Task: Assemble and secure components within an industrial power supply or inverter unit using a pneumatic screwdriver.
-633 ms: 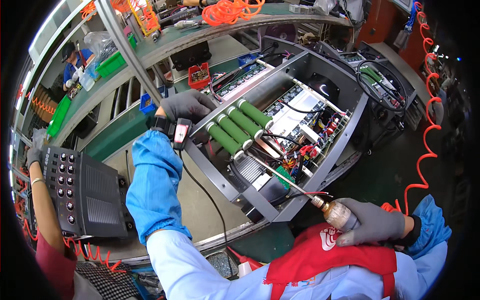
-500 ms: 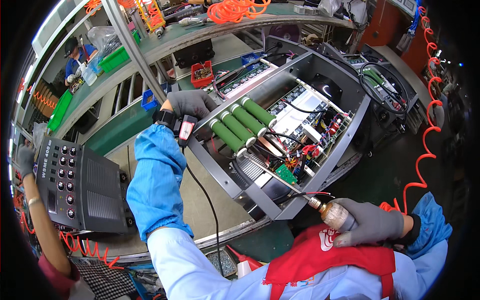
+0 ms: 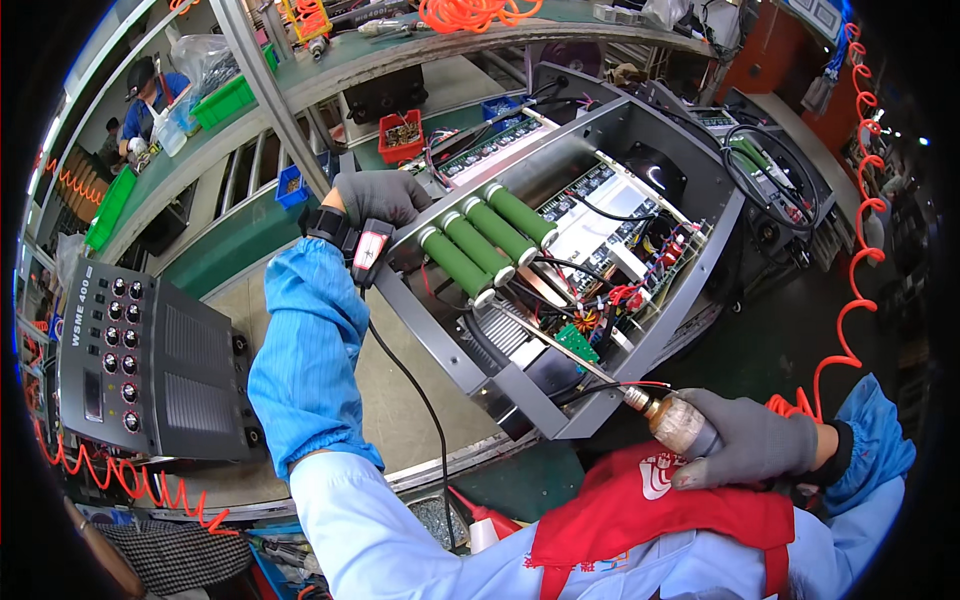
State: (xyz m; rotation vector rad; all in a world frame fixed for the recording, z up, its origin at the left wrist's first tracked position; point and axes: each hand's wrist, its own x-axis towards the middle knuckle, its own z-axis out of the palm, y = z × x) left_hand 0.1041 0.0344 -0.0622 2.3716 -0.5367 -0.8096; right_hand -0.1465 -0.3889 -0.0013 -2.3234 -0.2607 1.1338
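Note:
My right hand (image 3: 750, 435), in a grey glove, is wrapped round a pneumatic screwdriver (image 3: 685, 428). Its long bit (image 3: 560, 348) reaches over the near wall into an open grey metal housing (image 3: 440, 345), toward the ends of the green cylindrical resistors (image 3: 488, 240). Where the tip touches is hard to make out. Also gloved, my left hand (image 3: 382, 198) has its fingers curled at the housing's left wall; the fingertips are partly hidden. A small red-and-white device (image 3: 371, 250) with a black cable sits at my left wrist. Circuit boards (image 3: 600, 225) and wires fill the housing.
To the left stands a closed welding machine (image 3: 150, 365) with knobs. Red (image 3: 401, 137) and blue (image 3: 292, 187) bins of small parts sit beyond the housing. A coiled orange air hose (image 3: 850, 300) hangs at right. Another person (image 3: 155, 100) works at the far left bench.
The other person's gloved hand and forearm at the left have drawn away from the welding machine. My right hand and the screwdriver have shifted slightly right; my left hand stays at the housing.

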